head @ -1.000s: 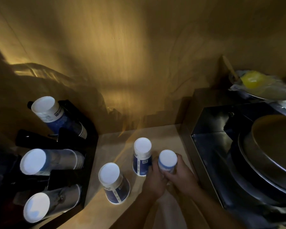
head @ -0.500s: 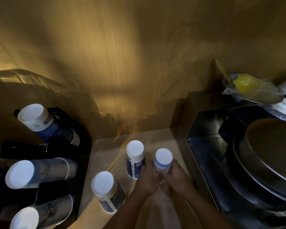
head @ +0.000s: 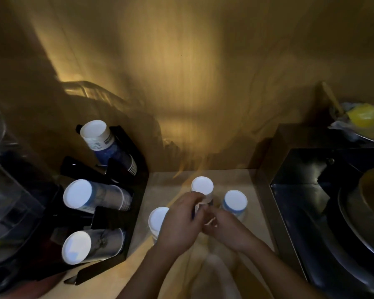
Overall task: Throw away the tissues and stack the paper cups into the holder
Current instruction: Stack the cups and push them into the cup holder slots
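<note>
Three blue-and-white paper cups stand upside down on the wooden counter (head: 253,223): a left cup (head: 157,219), a middle cup (head: 202,186) and a right cup (head: 235,201). My left hand (head: 181,223) wraps its fingers around the lower side of the middle cup. My right hand (head: 229,230) meets it from the right with curled fingers beside a pale edge; what it holds is unclear. The black cup holder (head: 136,165) at the left carries three slanted stacks of cups (head: 78,196). A pale blurred shape (head: 214,268) lies between my forearms.
A dark steel box (head: 289,165) with a large round metal lid (head: 371,203) fills the right side. Behind it sits a wrapped bowl with something yellow (head: 364,117). A clear plastic container (head: 7,190) stands at the far left. A wooden wall closes the back.
Both hands have left the right cup and shifted left onto the middle cup. The view has swung to the left, bringing the holder closer to centre.
</note>
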